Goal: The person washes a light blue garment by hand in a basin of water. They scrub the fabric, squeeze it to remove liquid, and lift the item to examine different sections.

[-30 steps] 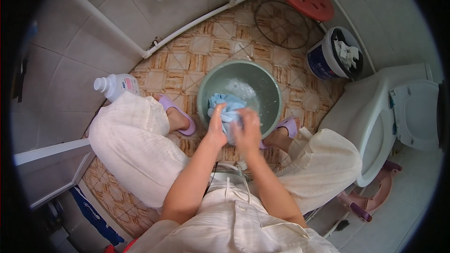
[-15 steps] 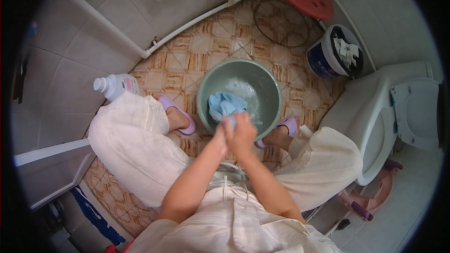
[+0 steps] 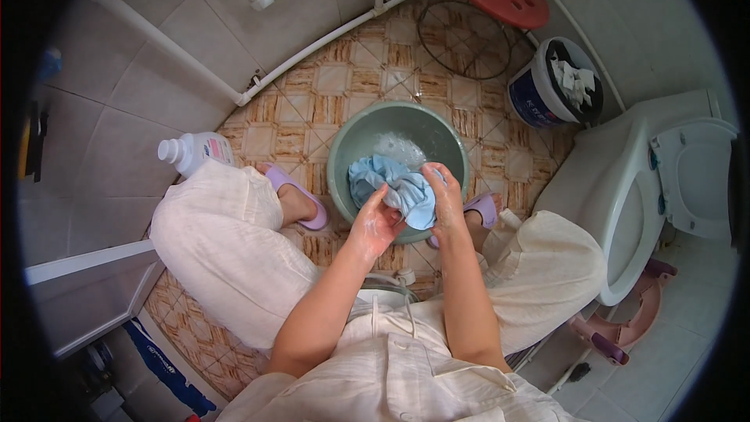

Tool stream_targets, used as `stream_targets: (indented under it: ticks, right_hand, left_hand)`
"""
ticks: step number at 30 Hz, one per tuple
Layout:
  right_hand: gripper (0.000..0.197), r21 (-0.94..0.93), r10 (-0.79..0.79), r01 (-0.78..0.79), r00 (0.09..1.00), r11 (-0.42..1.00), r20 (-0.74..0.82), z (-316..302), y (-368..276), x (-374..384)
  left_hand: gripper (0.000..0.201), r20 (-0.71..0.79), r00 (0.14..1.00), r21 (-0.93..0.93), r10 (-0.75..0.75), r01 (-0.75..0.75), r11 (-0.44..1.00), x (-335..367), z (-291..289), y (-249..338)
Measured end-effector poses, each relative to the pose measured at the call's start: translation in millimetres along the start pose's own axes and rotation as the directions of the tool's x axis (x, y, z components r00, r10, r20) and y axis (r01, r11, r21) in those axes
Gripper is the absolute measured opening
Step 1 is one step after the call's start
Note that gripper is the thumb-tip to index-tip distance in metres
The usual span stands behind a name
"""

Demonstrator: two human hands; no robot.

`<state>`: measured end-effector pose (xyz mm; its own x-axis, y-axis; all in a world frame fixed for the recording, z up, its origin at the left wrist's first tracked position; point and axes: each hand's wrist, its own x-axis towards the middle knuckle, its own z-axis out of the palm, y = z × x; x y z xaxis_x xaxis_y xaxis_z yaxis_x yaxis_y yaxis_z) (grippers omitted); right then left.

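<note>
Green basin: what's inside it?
A blue cloth, held by the left hand and right hand, plus whitish suds. Anything beneath the cloth in the basin is hidden.

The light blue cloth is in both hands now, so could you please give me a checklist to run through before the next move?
1. Two-handed grip: ok; the left hand and the right hand are both on the light blue cloth.
2. Cloth over the green basin: ok; its visible part lies within the rim's outline.
3. Basin upright on the patterned tile floor: ok.
4. Basin free of suds: not ok; whitish foam shows beyond the cloth.
5. White plastic bottle clear of the basin: ok; it stands apart, to the left.
6. Cloth's underside clean: cannot tell; it is hidden.
</note>
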<state>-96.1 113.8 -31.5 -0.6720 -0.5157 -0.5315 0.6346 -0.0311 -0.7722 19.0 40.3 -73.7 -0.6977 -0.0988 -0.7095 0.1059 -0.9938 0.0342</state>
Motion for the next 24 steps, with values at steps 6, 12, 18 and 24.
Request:
stream_targets:
  ticks: [6, 12, 18, 24]
  right_hand:
    - [0.016, -0.649, -0.366, 0.536, 0.844, 0.541, 0.393, 42, 30, -54]
    - [0.015, -0.889, -0.542, 0.346, 0.828, 0.298, 0.14, 13, 33, -3]
    - [0.015, -0.848, -0.584, 0.37, 0.807, 0.38, 0.091, 25, 56, -17]
    - [0.021, -0.809, -0.52, 0.141, 0.824, 0.571, -0.224, -19, 43, 27]
  left_hand:
    - [0.035, 0.406, 0.887, -0.087, 0.22, -0.203, 0.975, 3, -16, 0]
    - [0.036, 0.056, 0.98, -0.043, 0.189, -0.187, 0.981, 1, -10, -27]
    - [0.037, 0.315, 0.94, -0.068, 0.127, -0.111, 0.992, 7, -33, -2]
    - [0.047, 0.195, 0.955, 0.114, 0.222, -0.247, 0.962, -15, -5, -26]
